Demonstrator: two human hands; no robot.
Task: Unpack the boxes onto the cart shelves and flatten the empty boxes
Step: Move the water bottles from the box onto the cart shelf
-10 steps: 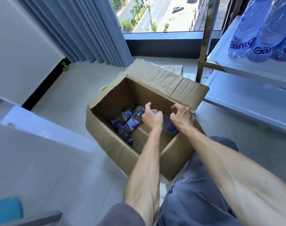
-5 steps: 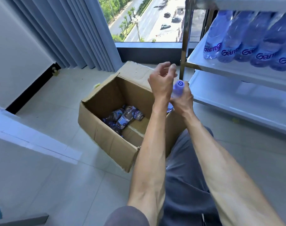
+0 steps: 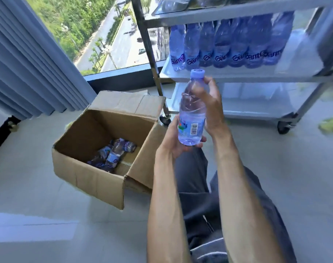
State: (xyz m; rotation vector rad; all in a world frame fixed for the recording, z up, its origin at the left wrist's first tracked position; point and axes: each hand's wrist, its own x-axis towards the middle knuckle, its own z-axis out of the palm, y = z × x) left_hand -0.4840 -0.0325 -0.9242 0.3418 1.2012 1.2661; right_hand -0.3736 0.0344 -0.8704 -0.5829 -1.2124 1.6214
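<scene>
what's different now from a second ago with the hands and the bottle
Both hands came up out of the cardboard box with one water bottle, now upright before the cart: left hand under its base, right hand along its side. Other bottles stayed in the box.

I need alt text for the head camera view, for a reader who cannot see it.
Two hands hold a water bottle upright: left hand under its base, right hand around its upper half. Behind stands a cart with shelved bottles; an open cardboard box holds a few more.
</scene>
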